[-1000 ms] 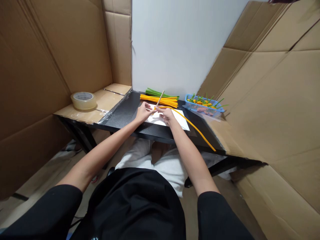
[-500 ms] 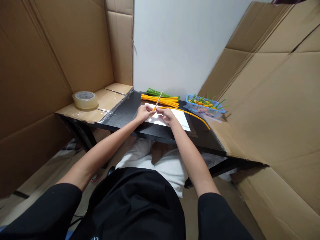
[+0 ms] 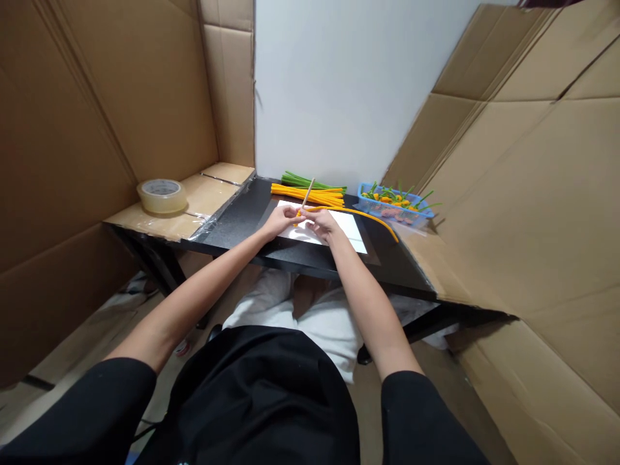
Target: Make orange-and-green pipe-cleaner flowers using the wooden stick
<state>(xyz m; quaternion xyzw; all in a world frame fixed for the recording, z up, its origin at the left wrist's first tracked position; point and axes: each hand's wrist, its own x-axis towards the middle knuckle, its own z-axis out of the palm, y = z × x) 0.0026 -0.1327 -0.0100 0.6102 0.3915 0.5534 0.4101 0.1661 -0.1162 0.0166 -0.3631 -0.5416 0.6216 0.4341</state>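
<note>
Over a white sheet (image 3: 354, 236), my two hands meet around a thin wooden stick (image 3: 309, 192) that slants up and away. A yellow-orange pipe cleaner (image 3: 372, 216) is wound at the stick's lower end, and its long free length arcs out to the right. My left hand (image 3: 279, 221) pinches the stick and the wound part. My right hand (image 3: 323, 224) has its thumb and finger closed on the pipe cleaner close to the stick. Fingers partly cover the winding. Just behind lie a bundle of yellow-orange pipe cleaners (image 3: 285, 189) and a green bundle (image 3: 296, 179).
A blue plastic basket (image 3: 371, 205) at the back right holds orange pieces with green stems. On the cardboard ledge at left stands a roll of clear tape (image 3: 163, 198). Cardboard walls (image 3: 523, 187) flank the black table (image 3: 227, 219).
The free end of the pipe cleaner has drawn in a little toward the left and away from me. Both hands stay pinched at the stick, with only a slight shift.
</note>
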